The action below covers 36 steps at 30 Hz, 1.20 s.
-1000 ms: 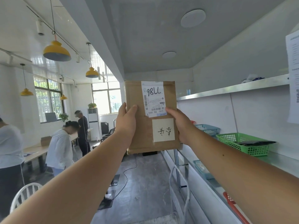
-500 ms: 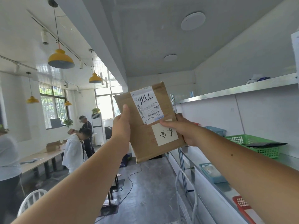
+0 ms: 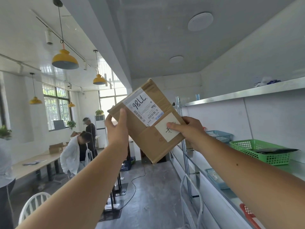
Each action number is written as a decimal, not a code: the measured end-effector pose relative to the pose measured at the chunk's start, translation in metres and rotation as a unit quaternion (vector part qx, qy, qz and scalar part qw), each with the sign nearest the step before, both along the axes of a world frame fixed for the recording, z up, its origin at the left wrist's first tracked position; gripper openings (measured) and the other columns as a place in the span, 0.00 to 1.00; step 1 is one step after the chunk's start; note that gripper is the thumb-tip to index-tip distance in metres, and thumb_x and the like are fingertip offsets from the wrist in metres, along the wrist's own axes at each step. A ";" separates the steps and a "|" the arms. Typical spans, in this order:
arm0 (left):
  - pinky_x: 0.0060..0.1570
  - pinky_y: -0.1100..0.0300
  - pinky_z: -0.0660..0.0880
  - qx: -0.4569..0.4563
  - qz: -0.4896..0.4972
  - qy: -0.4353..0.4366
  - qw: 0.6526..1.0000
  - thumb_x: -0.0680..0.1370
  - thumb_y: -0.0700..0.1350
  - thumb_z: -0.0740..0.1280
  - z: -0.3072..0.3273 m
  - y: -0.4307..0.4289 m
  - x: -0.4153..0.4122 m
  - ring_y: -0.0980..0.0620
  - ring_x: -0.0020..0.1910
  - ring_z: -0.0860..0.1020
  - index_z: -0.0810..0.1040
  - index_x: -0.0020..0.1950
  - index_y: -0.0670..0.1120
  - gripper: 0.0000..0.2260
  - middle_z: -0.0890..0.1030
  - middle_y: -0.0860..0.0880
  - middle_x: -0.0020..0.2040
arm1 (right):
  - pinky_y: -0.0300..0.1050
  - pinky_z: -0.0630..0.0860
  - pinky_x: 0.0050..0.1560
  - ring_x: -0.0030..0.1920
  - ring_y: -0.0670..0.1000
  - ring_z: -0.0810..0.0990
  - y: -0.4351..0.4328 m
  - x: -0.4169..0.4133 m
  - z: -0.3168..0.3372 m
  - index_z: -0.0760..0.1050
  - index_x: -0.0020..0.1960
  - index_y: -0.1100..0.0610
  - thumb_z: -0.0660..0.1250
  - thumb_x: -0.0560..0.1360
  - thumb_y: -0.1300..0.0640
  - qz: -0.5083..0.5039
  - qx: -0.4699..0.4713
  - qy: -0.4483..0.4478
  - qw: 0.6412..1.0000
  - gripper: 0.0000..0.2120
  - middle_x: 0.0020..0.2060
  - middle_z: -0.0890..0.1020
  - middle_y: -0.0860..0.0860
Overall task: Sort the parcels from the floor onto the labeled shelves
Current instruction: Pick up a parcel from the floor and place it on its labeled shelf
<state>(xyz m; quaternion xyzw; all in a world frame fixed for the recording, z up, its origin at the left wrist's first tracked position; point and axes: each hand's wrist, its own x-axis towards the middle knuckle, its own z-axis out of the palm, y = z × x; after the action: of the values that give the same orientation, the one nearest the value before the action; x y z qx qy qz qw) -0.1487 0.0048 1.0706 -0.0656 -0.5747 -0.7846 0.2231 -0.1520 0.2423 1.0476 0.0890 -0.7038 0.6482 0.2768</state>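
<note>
Head view: left hand and right hand both clasp the tilted brown parcel

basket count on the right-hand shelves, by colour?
Green basket: 1
Blue baskets: 2
Red basket, only partly in frame at the bottom edge: 1
Total: 4

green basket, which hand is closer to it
Right. The right hand holds the parcel edge nearest the green basket; the left hand is on the parcel's far side.
</note>
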 end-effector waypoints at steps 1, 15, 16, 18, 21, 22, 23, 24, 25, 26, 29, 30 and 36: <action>0.72 0.41 0.72 0.012 0.007 -0.003 1.000 0.80 0.64 0.66 0.000 -0.001 -0.001 0.48 0.63 0.75 0.64 0.79 0.58 0.29 0.76 0.55 0.58 | 0.54 0.85 0.57 0.50 0.53 0.89 0.000 -0.002 -0.003 0.85 0.55 0.52 0.87 0.61 0.50 -0.015 -0.012 0.006 1.000 0.25 0.52 0.90 0.52; 0.52 0.42 0.85 0.103 -0.008 -0.037 0.994 0.83 0.60 0.64 -0.011 -0.020 -0.003 0.44 0.60 0.81 0.71 0.64 0.57 0.12 0.78 0.49 0.58 | 0.49 0.84 0.46 0.49 0.53 0.87 -0.008 -0.001 -0.013 0.76 0.60 0.53 0.84 0.68 0.62 0.005 -0.166 0.063 0.984 0.26 0.51 0.85 0.50; 0.48 0.44 0.85 0.114 -0.009 -0.046 0.992 0.84 0.57 0.65 -0.013 -0.022 -0.005 0.44 0.59 0.81 0.72 0.63 0.56 0.11 0.78 0.50 0.57 | 0.48 0.84 0.46 0.49 0.53 0.88 -0.011 -0.002 -0.013 0.78 0.56 0.55 0.85 0.66 0.59 -0.001 -0.169 0.069 0.983 0.23 0.50 0.86 0.50; 0.43 0.47 0.84 0.128 -0.003 -0.058 0.990 0.85 0.52 0.66 -0.017 -0.023 -0.008 0.45 0.58 0.80 0.72 0.64 0.55 0.09 0.78 0.49 0.57 | 0.43 0.84 0.43 0.49 0.50 0.89 -0.016 -0.004 -0.012 0.82 0.53 0.53 0.86 0.64 0.52 -0.010 -0.160 0.075 0.984 0.21 0.48 0.89 0.49; 0.34 0.57 0.83 0.104 0.014 -0.048 0.993 0.86 0.46 0.63 -0.023 -0.023 -0.010 0.50 0.55 0.78 0.73 0.67 0.54 0.10 0.77 0.53 0.56 | 0.39 0.83 0.41 0.50 0.47 0.89 -0.024 -0.003 -0.009 0.84 0.53 0.48 0.82 0.71 0.52 0.002 -0.145 0.065 0.987 0.12 0.49 0.89 0.46; 0.36 0.55 0.83 0.105 0.002 -0.045 0.993 0.86 0.48 0.62 -0.026 -0.023 -0.011 0.49 0.56 0.79 0.75 0.69 0.54 0.12 0.79 0.52 0.59 | 0.42 0.83 0.42 0.51 0.48 0.89 -0.026 -0.001 -0.007 0.84 0.54 0.48 0.80 0.73 0.51 0.020 -0.149 0.061 0.987 0.12 0.50 0.89 0.47; 0.40 0.50 0.85 0.114 -0.019 -0.047 0.992 0.85 0.50 0.62 -0.030 -0.023 -0.012 0.47 0.59 0.81 0.77 0.71 0.55 0.15 0.81 0.50 0.63 | 0.46 0.84 0.44 0.52 0.50 0.88 -0.027 -0.001 -0.006 0.83 0.56 0.47 0.80 0.74 0.52 0.038 -0.149 0.055 0.987 0.13 0.51 0.89 0.47; 0.43 0.46 0.86 0.123 -0.036 -0.053 0.990 0.84 0.51 0.62 -0.032 -0.023 -0.011 0.44 0.60 0.82 0.80 0.70 0.58 0.15 0.82 0.49 0.65 | 0.49 0.84 0.46 0.53 0.51 0.88 -0.028 -0.001 -0.005 0.81 0.57 0.46 0.79 0.74 0.53 0.056 -0.151 0.048 0.986 0.14 0.53 0.89 0.47; 0.45 0.44 0.86 0.128 -0.044 -0.063 0.989 0.84 0.52 0.62 -0.034 -0.024 -0.011 0.42 0.59 0.83 0.82 0.68 0.61 0.15 0.83 0.49 0.64 | 0.52 0.84 0.49 0.55 0.52 0.88 -0.028 -0.001 -0.005 0.80 0.58 0.45 0.80 0.74 0.56 0.074 -0.144 0.042 0.986 0.16 0.54 0.89 0.47; 0.46 0.45 0.86 0.123 -0.041 -0.072 0.989 0.84 0.52 0.62 -0.035 -0.024 -0.013 0.43 0.57 0.84 0.83 0.65 0.61 0.14 0.85 0.49 0.61 | 0.55 0.83 0.52 0.57 0.53 0.87 -0.029 0.000 -0.005 0.79 0.58 0.44 0.80 0.73 0.59 0.084 -0.136 0.035 0.987 0.19 0.55 0.88 0.48; 0.42 0.54 0.79 0.035 -0.014 -0.071 0.997 0.86 0.48 0.55 -0.034 -0.026 -0.011 0.50 0.49 0.81 0.81 0.64 0.57 0.16 0.84 0.50 0.55 | 0.53 0.82 0.52 0.57 0.52 0.85 -0.026 0.002 -0.010 0.76 0.60 0.44 0.82 0.69 0.64 0.071 -0.092 0.029 0.993 0.27 0.56 0.86 0.48; 0.45 0.53 0.78 -0.006 -0.002 -0.067 0.998 0.85 0.47 0.53 -0.035 -0.028 -0.012 0.51 0.49 0.79 0.79 0.66 0.56 0.17 0.83 0.49 0.57 | 0.50 0.82 0.48 0.56 0.50 0.84 -0.025 0.005 -0.011 0.76 0.61 0.46 0.83 0.68 0.63 0.060 -0.096 0.031 0.993 0.28 0.56 0.86 0.47; 0.57 0.43 0.81 -0.040 -0.044 -0.007 0.998 0.87 0.51 0.51 -0.041 -0.030 -0.008 0.45 0.62 0.82 0.74 0.74 0.65 0.20 0.83 0.52 0.65 | 0.46 0.78 0.46 0.56 0.49 0.85 -0.026 0.008 -0.016 0.79 0.63 0.47 0.79 0.74 0.53 0.094 -0.104 -0.005 0.990 0.19 0.58 0.86 0.46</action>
<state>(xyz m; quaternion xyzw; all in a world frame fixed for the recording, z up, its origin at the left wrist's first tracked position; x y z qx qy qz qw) -0.1572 -0.0251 1.0292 -0.0940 -0.6034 -0.7707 0.1817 -0.1436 0.2162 1.0315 0.1222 -0.6227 0.7413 0.2187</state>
